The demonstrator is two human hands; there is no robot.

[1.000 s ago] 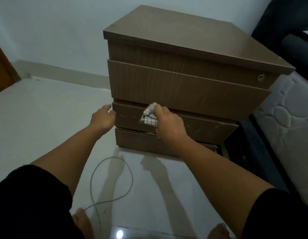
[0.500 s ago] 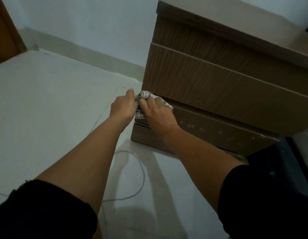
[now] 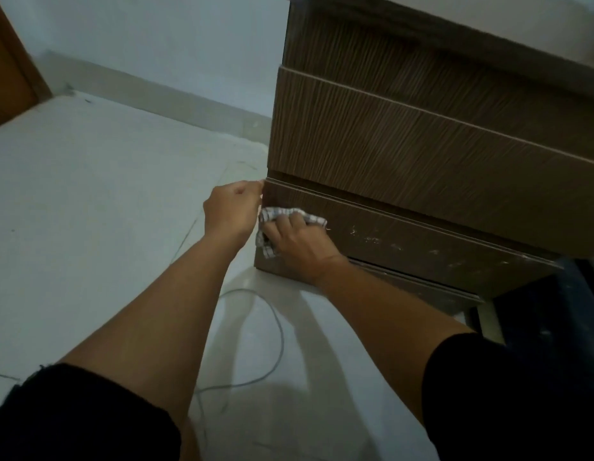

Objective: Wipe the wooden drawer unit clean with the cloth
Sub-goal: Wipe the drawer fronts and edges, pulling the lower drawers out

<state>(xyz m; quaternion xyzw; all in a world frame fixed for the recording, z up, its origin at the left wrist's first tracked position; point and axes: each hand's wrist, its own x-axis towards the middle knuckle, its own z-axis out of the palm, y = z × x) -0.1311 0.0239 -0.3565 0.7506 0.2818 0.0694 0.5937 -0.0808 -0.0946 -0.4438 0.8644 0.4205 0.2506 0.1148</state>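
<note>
Both hands meet at the drawer unit's (image 3: 422, 144) left edge: right grip (image 3: 297, 242) bunches the cloth (image 3: 272, 216), left grip (image 3: 230, 211) curls empty.

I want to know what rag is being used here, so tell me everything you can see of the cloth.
The cloth is a small, thin woven rag, white with a dark checked grid. It is crumpled into a wad, not spread flat. The right hand grips it and presses it against the front of the wooden drawer unit, on a lower drawer near its left edge. One bunched edge sticks out above the fingers and a corner hangs below the thumb side. The left hand is close beside it at the unit's corner; whether they touch is unclear.
</note>
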